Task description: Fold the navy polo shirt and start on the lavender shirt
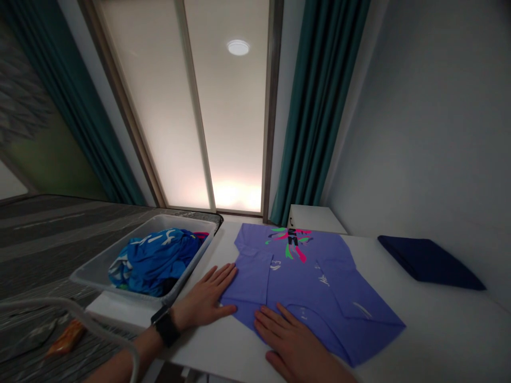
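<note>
A purple T-shirt (297,282) lies spread on the white table, its neckline towards me and a green, pink and black print at its far hem. My left hand (209,298) rests flat, fingers stretched out, at the shirt's left edge by a sleeve; a dark watch is on that wrist. Near the neckline, my right hand (289,338) presses lightly on the cloth with its fingers extended. Neither hand grips anything. Small white lettering shows on the chest and the right sleeve.
Left of the shirt stands a clear plastic bin (96,266) with crumpled blue clothes (159,260). A folded navy cloth (431,260) lies on the right of the white table (451,330). A pale curved tube (99,330) crosses the lower left. Behind are a white cabinet (315,218) and teal curtains (319,106).
</note>
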`<action>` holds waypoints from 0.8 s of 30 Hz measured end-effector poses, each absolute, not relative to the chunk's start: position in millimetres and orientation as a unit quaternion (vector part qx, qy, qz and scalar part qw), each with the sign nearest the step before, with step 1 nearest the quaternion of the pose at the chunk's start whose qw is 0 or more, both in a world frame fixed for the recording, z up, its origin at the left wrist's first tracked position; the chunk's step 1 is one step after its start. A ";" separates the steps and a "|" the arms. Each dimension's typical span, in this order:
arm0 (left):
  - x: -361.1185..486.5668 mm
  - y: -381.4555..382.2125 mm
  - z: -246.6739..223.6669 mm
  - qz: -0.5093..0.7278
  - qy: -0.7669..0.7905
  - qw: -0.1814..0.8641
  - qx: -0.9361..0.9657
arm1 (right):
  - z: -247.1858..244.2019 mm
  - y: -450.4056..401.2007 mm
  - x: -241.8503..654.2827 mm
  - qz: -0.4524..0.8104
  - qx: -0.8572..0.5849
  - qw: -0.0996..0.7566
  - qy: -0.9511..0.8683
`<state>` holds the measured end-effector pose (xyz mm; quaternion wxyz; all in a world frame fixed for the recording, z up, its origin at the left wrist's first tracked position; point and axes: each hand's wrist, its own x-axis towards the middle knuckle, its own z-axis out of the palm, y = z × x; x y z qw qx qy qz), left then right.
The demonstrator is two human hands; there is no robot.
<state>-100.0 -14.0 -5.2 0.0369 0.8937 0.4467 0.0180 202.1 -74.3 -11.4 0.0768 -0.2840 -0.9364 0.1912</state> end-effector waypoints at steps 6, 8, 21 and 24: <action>-100.2 -13.8 -6.2 0.028 0.443 0.035 0.895 | 0.7 -76.5 208.4 0.179 -0.272 0.066 -0.943; -100.8 -13.5 -7.6 0.034 0.440 0.032 0.897 | 4.1 -77.5 209.7 0.176 -0.271 0.077 -0.943; -102.7 -13.9 -11.0 0.050 0.439 0.019 0.897 | -23.2 -83.7 181.9 0.093 -0.427 0.212 -0.874; -102.3 -14.1 -10.3 0.052 0.439 0.023 0.896 | -27.5 -83.7 182.1 0.090 -0.434 0.238 -0.864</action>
